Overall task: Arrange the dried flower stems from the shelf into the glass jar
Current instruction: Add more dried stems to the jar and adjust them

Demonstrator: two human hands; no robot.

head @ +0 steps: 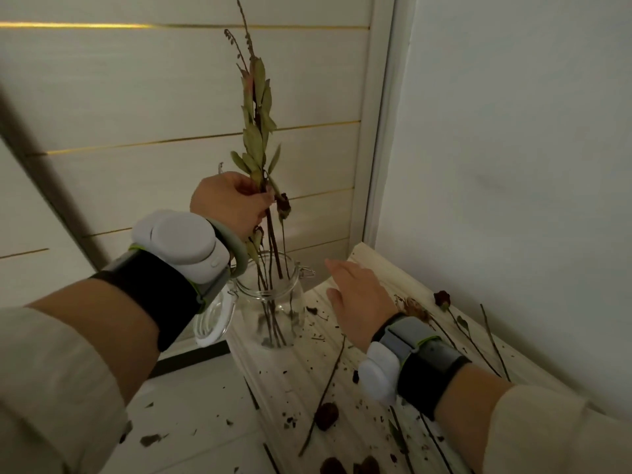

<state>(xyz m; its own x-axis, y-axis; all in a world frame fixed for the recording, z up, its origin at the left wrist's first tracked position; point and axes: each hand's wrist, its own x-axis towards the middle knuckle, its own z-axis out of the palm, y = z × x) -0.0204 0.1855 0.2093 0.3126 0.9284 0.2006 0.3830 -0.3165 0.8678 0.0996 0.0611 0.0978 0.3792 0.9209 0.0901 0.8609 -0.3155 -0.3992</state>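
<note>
A clear glass jar (273, 304) with a hinged lid (213, 321) hanging open at its left stands on the pale shelf (371, 270). Several dried stems (256, 131) with green leaves stand upright in it. My left hand (232, 200) grips these stems above the jar mouth. To the right of the jar, my right hand (359, 299) hovers over the shelf with fingers relaxed and holds nothing. More dried stems lie loose on the shelf, one with a dark red bloom (442, 298) at the right, another with a brown bloom (326, 416) nearer me.
A white wall (513, 165) rises right behind the shelf. Panelled cabinet doors (136, 114) stand behind the jar. Dry crumbs and leaf bits litter the shelf and the pale floor (191, 405) below. Both wrists wear bands with white devices.
</note>
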